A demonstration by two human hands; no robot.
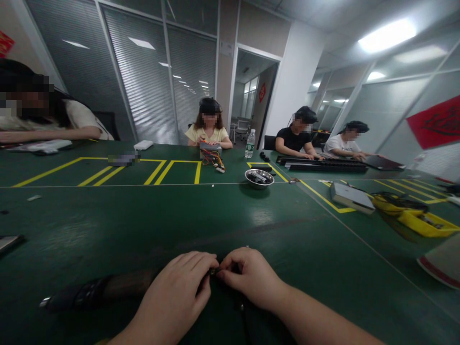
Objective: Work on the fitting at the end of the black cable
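My left hand (179, 287) and my right hand (247, 275) meet at the near edge of the green table (215, 220). Both have fingers curled, pinching a small dark part (214, 271) between their fingertips. The part is too small and shadowed to name. A long dark object (97, 292) lies on the table to the left, running under my left hand. A dark cable or strap drops toward me below my right hand.
A steel bowl (258, 178) with dark parts stands mid-table. Yellow trays (420, 215) and a grey flat box (352, 196) sit right. Several people work at the far side, with a water bottle (250, 143), keyboards (323, 165) and a wired grey device (211, 152).
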